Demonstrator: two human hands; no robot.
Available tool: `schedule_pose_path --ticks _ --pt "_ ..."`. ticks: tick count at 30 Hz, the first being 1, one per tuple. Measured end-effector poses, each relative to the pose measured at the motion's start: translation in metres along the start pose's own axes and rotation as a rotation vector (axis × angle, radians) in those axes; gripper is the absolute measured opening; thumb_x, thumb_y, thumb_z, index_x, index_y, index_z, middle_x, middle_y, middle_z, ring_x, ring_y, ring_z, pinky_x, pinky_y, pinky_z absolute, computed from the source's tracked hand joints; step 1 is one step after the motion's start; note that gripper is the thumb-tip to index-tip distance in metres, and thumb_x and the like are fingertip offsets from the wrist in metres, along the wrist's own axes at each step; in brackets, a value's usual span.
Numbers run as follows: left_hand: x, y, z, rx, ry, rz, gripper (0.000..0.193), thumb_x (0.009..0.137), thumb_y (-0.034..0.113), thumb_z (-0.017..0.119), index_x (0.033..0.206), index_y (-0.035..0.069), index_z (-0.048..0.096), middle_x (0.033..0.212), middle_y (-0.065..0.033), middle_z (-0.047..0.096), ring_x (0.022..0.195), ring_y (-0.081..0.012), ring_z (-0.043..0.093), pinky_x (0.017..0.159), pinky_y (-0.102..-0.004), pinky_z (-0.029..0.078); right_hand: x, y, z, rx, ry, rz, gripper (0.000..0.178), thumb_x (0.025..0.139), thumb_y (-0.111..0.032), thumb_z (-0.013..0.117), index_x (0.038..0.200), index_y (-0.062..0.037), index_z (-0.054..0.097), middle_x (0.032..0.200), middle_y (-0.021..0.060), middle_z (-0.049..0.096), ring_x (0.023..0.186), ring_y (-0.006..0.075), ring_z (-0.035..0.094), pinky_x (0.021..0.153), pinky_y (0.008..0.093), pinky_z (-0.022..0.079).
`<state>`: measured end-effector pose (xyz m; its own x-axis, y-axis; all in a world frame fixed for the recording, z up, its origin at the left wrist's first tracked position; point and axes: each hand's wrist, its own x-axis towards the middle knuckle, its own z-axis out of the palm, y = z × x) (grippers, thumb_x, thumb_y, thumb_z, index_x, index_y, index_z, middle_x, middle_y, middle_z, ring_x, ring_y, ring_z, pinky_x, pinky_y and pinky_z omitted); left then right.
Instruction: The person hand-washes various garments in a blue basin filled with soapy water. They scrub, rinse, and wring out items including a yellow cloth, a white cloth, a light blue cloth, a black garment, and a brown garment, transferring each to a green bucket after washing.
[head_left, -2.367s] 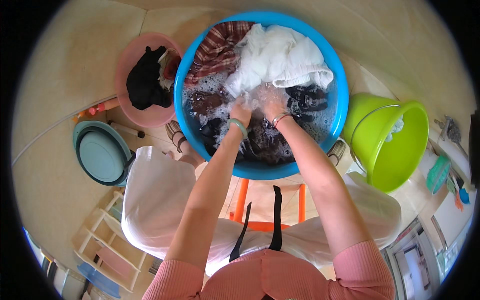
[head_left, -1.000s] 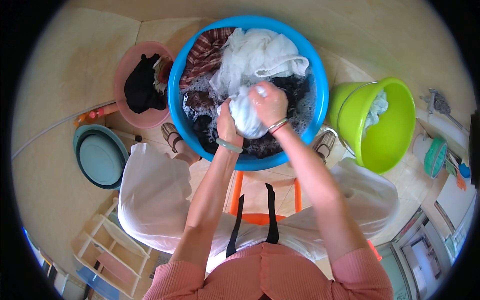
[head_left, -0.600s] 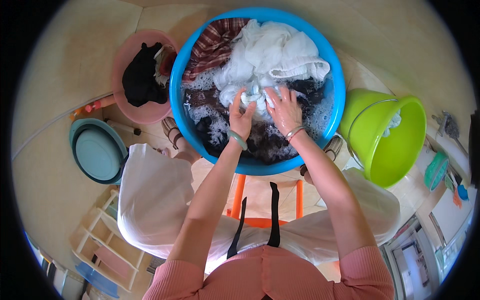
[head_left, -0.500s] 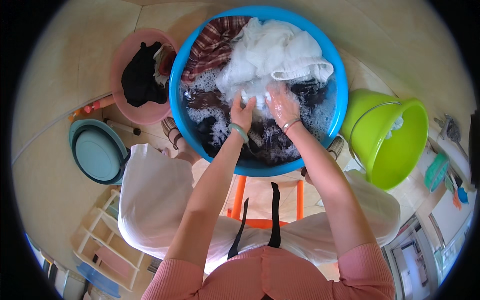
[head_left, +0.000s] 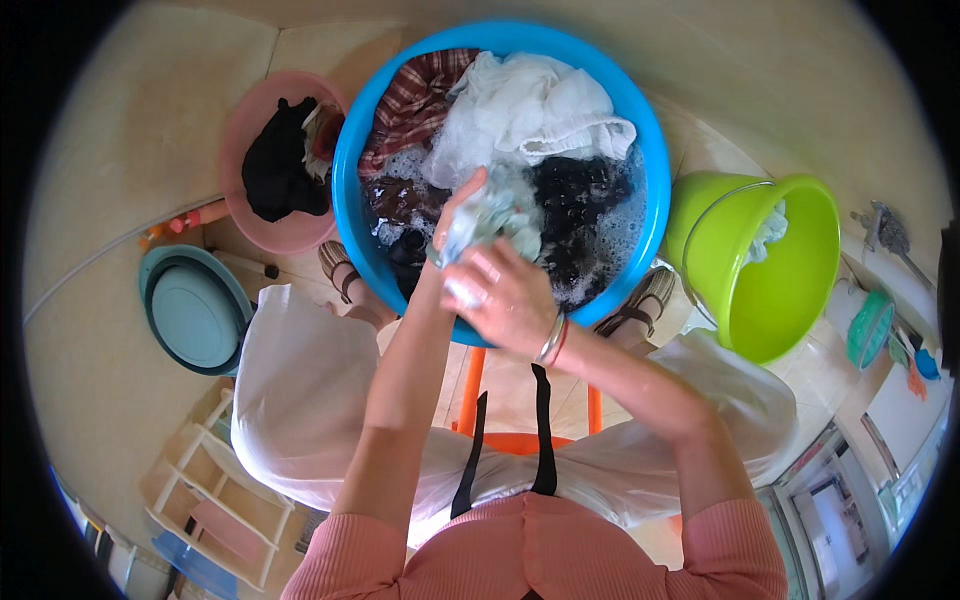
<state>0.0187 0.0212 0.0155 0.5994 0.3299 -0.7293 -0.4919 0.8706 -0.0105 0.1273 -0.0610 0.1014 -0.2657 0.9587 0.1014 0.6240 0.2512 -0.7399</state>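
Observation:
Between my two hands, over the near half of a large blue basin [head_left: 650,180], is a wet, bunched pale green-white cloth [head_left: 508,215]. My left hand [head_left: 458,210] lies along its left side with the thumb side up, closed about it. My right hand [head_left: 508,300] is wrapped over the near end, fingers curled. Beyond the cloth, a white garment [head_left: 545,100] with an elastic edge is heaped in the basin, beside a red plaid cloth [head_left: 415,100]. Dark clothes [head_left: 585,200] lie in sudsy water. Part of the left fingers is hidden by the cloth.
A pink basin [head_left: 240,150] with dark clothes stands at the left, above a folded grey-green basin [head_left: 195,310]. A lime-green bucket [head_left: 790,290] leans at the right with a pale cloth [head_left: 768,235] at its rim. An orange stool [head_left: 515,443] shows between my knees.
My hands have come up out of the suds toward me with the pale cloth gripped between them. The right hand has crossed leftward over the near end of the cloth.

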Motion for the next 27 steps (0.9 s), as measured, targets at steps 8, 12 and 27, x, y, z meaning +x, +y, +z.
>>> schedule_pose_path --ticks 8,12,27 --pt "-0.015 -0.022 0.012 -0.140 -0.318 0.142 0.030 0.096 0.034 0.056 0.113 0.009 0.059 0.098 -0.0089 0.066 0.076 -0.0207 0.065 0.070 -0.0346 0.054 0.011 -0.041 -0.009 -0.033 0.256 0.004 0.031 0.070 -0.035 0.079 0.092 -0.0186 0.066 0.098 0.0001 0.051 0.089 0.0203 0.056 0.056 0.0335 0.053" --pt "-0.012 -0.024 0.015 -0.164 -0.317 0.270 0.029 0.098 0.033 0.053 0.113 0.009 0.059 0.096 -0.0075 0.065 0.076 -0.0199 0.064 0.070 -0.0341 0.054 0.019 -0.041 -0.016 -0.042 0.398 0.009 0.027 0.067 -0.028 0.082 0.084 -0.0163 0.065 0.091 0.0005 0.052 0.080 0.0207 0.059 0.058 0.0328 0.052" --pt "-0.038 -0.046 0.042 0.209 0.663 0.606 0.044 0.093 0.032 0.060 0.121 -0.002 0.060 0.106 -0.0101 0.067 0.094 -0.0215 0.066 0.083 -0.0337 0.051 0.008 0.090 0.005 0.120 0.441 0.442 0.022 0.089 -0.029 0.061 0.087 -0.0080 0.067 0.087 0.0143 0.066 0.079 0.0386 0.063 0.067 0.0454 0.050"
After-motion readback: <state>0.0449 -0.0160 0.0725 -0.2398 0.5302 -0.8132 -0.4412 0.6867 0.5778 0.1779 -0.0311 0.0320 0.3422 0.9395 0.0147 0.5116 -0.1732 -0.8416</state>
